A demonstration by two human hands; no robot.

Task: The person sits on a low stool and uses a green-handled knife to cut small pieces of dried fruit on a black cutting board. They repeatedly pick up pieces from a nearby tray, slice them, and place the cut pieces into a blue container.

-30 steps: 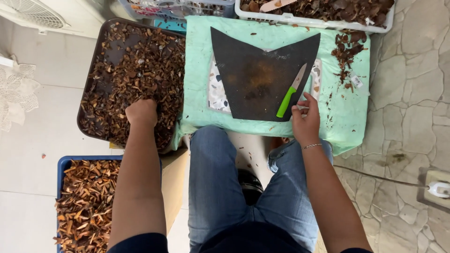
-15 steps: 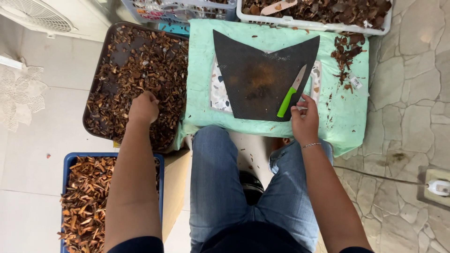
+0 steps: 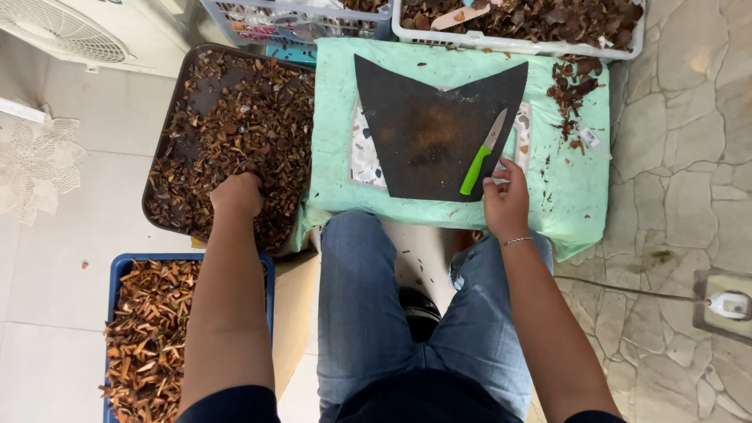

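At the near edge of the dark tray (image 3: pixel 168 141), which sits on the floor to the left of the desk (image 3: pixel 580 196), the left hand (image 3: pixel 235 194) is pressed down into the brown dried pieces (image 3: pixel 235 117) that fill it. The left forearm runs straight out from the body, passing over the corner of a blue crate (image 3: pixel 119 270) heaped with lighter orange-brown strips (image 3: pixel 149 329). The hand is curled, knuckles up, fingers buried among the pieces, so whether it has actually grasped any cannot be told. The right arm reaches forward over the right knee, a thin bracelet at the wrist, and the right hand (image 3: pixel 505 202) rests at the near edge of the desk, which is covered with a mint-green cloth. Its fingers are loosely bent and grip nothing; the fingertips (image 3: pixel 507 166) touch the near right corner of the dark cutting mat (image 3: pixel 423 117) lying on the cloth. A knife with a green handle (image 3: pixel 479 160) lies on the mat just beside those fingertips, to their left, its blade pointing away toward the far right corner of the mat. Brown scraps (image 3: pixel 568 90) are scattered near the far right corner of the desk. Along the far edge stand two white baskets (image 3: pixel 634 39), the right one holding more dried pieces.
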